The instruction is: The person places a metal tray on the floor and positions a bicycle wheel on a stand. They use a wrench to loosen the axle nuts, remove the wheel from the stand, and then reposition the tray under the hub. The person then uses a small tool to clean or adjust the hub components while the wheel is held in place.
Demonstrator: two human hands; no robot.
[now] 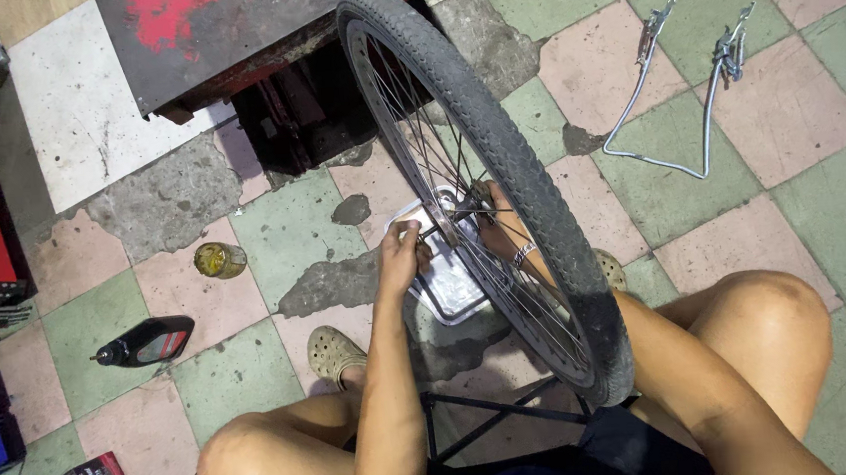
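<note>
Clearly best done slowly: keeping the bicycle wheel (498, 173) upright between the knees, steadying the hub (453, 209) from both sides, turning only by small amounts so nothing drops outside the metal tray (447, 290) on the tiled floor (817, 200). Left hand (402, 252) reaching forward, forearm straight, fingers pinched narrow on the axle end at the hub's near side. Right hand (495, 225) threaded behind the spokes, wrist bent inward, fingers curled at the hub; grip partly hidden, cannot tell on what. Black oil bottle (147, 341) lying well apart, left.
</note>
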